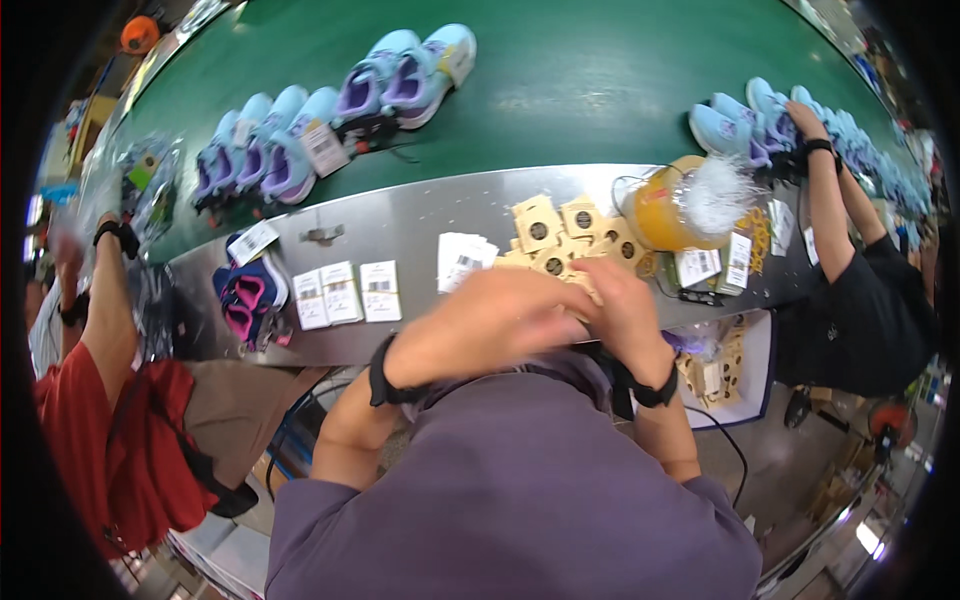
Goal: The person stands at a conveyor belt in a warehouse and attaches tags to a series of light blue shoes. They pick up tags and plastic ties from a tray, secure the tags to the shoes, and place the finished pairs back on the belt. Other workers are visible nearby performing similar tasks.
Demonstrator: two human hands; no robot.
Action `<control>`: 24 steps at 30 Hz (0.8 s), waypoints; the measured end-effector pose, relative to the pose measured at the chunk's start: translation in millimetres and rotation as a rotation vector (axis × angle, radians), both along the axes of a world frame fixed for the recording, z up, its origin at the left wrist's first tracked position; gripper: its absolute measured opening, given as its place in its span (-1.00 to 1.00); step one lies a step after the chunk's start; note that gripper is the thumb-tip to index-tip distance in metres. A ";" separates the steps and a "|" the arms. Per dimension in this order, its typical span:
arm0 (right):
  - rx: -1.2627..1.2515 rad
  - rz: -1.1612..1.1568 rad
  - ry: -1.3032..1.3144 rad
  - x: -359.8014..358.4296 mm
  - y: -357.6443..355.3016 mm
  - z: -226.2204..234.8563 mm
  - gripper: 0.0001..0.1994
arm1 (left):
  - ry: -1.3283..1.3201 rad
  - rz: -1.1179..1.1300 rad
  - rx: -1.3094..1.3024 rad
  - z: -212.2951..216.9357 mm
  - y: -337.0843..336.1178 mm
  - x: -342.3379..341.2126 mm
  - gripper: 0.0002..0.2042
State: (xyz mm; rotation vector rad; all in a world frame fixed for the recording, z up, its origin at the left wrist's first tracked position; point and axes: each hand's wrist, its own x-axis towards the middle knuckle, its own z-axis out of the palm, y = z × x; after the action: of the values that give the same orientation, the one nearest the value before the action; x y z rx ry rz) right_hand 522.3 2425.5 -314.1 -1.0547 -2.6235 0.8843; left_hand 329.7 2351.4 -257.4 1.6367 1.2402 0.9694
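Observation:
My left hand (490,318) and my right hand (625,300) meet in front of my chest, both blurred by motion, each with a black wristband. Their fingers touch at the near edge of a pile of brown card tags (560,235) on the metal ledge (400,215). What lies between the fingers is hidden by the blur. Stacks of white printed labels (340,293) lie left of my hands, with another white stack (462,258) just beyond my left hand.
A yellow tub (660,215) topped with white plastic ties stands right of the tags. Light blue and purple shoes (400,80) ride the green belt (600,80). A pink and navy shoe (248,295) lies on the ledge. Co-workers stand left (100,440) and right (860,320).

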 end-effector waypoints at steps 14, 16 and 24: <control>0.100 0.269 -0.145 -50.9 0.9 -39.3 -0.72 | 0.578 0.595 -0.522 -99.9 -28.5 -34.2 -0.71; 0.050 0.257 -0.141 -51.9 5.0 -34.7 -0.78 | 0.335 0.552 -0.530 -113.7 -33.7 -46.7 -0.77; -0.109 0.114 -0.103 -42.7 12.4 -44.3 -0.74 | 0.144 0.520 -0.547 -125.0 -44.3 -50.4 -0.82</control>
State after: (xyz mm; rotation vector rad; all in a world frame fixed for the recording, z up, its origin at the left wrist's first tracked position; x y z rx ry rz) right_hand 479.6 2437.9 -358.4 -1.0099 -2.7723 1.0349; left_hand 279.3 2307.2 -382.5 0.9845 1.8886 0.7168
